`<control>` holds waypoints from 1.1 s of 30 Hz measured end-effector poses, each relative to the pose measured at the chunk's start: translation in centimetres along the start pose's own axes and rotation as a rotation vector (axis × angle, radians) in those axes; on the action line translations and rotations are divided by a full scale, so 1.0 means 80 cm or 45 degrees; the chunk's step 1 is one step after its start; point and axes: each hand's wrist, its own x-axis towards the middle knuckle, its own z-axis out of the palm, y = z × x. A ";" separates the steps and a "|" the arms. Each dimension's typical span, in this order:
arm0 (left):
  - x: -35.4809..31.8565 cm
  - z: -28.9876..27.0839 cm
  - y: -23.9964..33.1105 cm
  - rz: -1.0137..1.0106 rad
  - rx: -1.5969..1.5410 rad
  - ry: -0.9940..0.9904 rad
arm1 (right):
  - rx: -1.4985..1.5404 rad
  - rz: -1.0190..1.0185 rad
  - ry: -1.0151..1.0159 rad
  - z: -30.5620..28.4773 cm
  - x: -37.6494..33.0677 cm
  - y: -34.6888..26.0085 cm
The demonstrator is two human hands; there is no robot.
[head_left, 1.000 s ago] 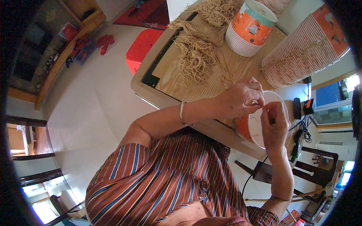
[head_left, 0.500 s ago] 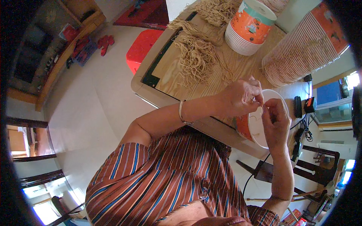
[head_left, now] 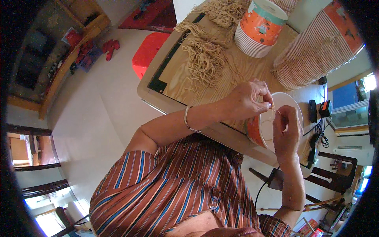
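Note:
Over an orange-and-white paper bucket [head_left: 256, 129] at the table's near edge, my two hands work close together. My left hand [head_left: 249, 99], with a bangle on its wrist, pinches a thin tan cord [head_left: 272, 108] between thumb and fingertips. Just to its right, my right hand [head_left: 286, 128] is closed in a pinch at the same cord, its fingers partly covering the bucket's white mouth. Part of the cord curves down against the white inside of the bucket. Beyond my left hand lies a loose heap of tan cords [head_left: 205, 59] on the wooden table [head_left: 173, 85].
A stack of orange paper buckets [head_left: 260, 29] stands behind the hands, and a longer, leaning stack [head_left: 316, 51] is at the right. Black adapters and cables [head_left: 324, 110] lie at the table's right side. A red stool [head_left: 148, 53] is left of the table.
My hands have drawn slightly apart, and a short bit of cord now shows at the left fingertips. The right hand has shifted slightly down; the bucket stays where it was.

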 end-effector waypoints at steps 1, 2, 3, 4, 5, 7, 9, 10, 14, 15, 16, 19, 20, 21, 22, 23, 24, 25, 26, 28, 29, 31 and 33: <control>0.000 0.000 0.003 -0.019 -0.003 0.008 | 0.029 0.020 -0.014 -0.001 -0.002 -0.002; -0.001 0.000 0.004 -0.038 -0.006 0.015 | 0.059 0.040 -0.028 -0.001 -0.003 -0.004; -0.001 0.001 0.004 -0.037 -0.006 0.015 | 0.058 0.040 -0.028 -0.001 -0.003 -0.005; -0.001 0.002 0.003 -0.008 0.040 0.038 | 0.056 0.033 -0.031 -0.001 -0.003 -0.006; -0.001 0.003 0.002 0.022 0.086 0.061 | 0.054 0.028 -0.034 -0.001 -0.003 -0.006; -0.001 0.004 0.003 0.004 0.068 0.070 | 0.021 -0.042 -0.025 0.002 -0.001 -0.003; -0.001 0.005 0.004 -0.014 0.050 0.082 | -0.013 -0.113 -0.018 0.002 0.000 -0.003; -0.001 0.005 0.005 -0.033 0.041 0.086 | -0.061 -0.118 -0.035 0.001 0.002 -0.005; -0.001 0.006 0.006 -0.020 0.062 0.107 | -0.118 -0.216 -0.013 0.002 0.003 -0.005; -0.001 0.007 0.006 -0.020 0.062 0.109 | -0.118 -0.217 -0.014 0.002 0.004 -0.005; -0.001 0.007 0.005 0.003 0.097 0.122 | -0.165 -0.247 -0.006 0.002 0.004 -0.004; -0.001 0.009 0.007 0.035 0.134 0.144 | -0.239 -0.288 0.007 0.002 0.004 -0.005; -0.001 0.010 0.008 0.043 0.138 0.154 | -0.264 -0.301 0.012 0.002 0.003 -0.006; -0.002 0.010 0.009 0.043 0.138 0.156 | -0.264 -0.303 0.011 0.002 0.003 -0.007; -0.002 0.009 0.011 0.039 0.152 0.158 | -0.276 -0.276 -0.008 0.001 0.003 -0.010; -0.002 0.009 0.012 0.035 0.166 0.160 | -0.289 -0.249 -0.028 0.001 0.003 -0.012; -0.002 0.009 0.013 0.033 0.165 0.160 | -0.288 -0.248 -0.029 0.002 0.003 -0.012; -0.002 0.008 0.014 0.050 0.199 0.153 | -0.324 -0.265 -0.037 0.002 0.003 -0.012; -0.002 0.008 0.014 0.067 0.232 0.147 | -0.361 -0.282 -0.045 0.003 0.003 -0.012; -0.002 0.008 0.014 0.062 0.227 0.126 | -0.362 -0.294 -0.052 0.002 0.004 -0.013; -0.003 0.008 0.014 0.058 0.224 0.105 | -0.363 -0.308 -0.058 0.002 0.005 -0.014; -0.004 0.007 0.017 0.069 0.240 0.091 | -0.313 -0.292 -0.047 0.003 0.006 -0.011; -0.005 0.007 0.016 0.080 0.257 0.078 | -0.263 -0.276 -0.036 0.003 0.009 -0.012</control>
